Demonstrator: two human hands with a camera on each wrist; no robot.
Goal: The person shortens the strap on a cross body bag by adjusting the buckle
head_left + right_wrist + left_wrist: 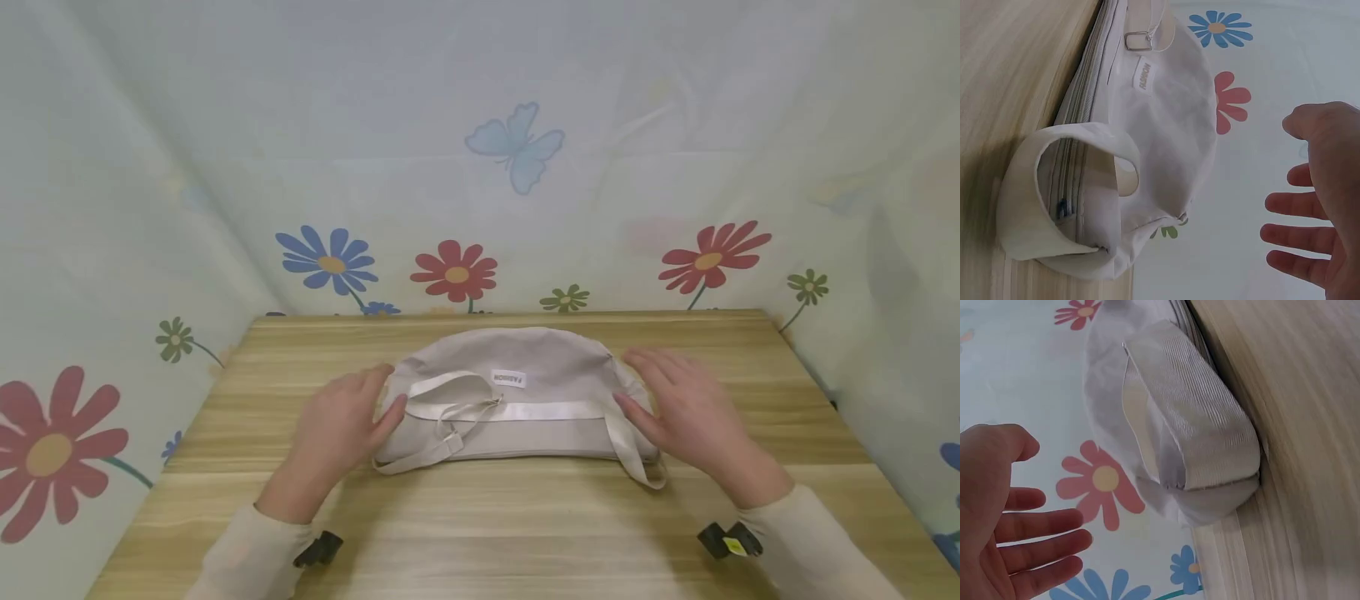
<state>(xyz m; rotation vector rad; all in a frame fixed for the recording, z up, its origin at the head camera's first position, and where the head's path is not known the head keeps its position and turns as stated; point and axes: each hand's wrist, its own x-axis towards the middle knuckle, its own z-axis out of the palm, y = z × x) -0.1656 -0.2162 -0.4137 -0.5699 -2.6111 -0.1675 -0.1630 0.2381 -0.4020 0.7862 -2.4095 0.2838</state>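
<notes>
A light grey-beige fabric bag lies on the table, its white label upside down in the head view. Webbing straps with a metal buckle loop over it, and a zipper runs along its lower side. At the bag's left end is my left hand, fingers extended; the left wrist view shows it apart from the fabric. My right hand hovers by the opposite end, fingers spread and holding nothing. A strap loop sticks out at the left end, another strap loop at the right.
The bag rests on a wood-grain table. Behind and beside the table hangs a pale curtain printed with flowers and a blue butterfly. Dark devices are strapped at the left wrist and right wrist.
</notes>
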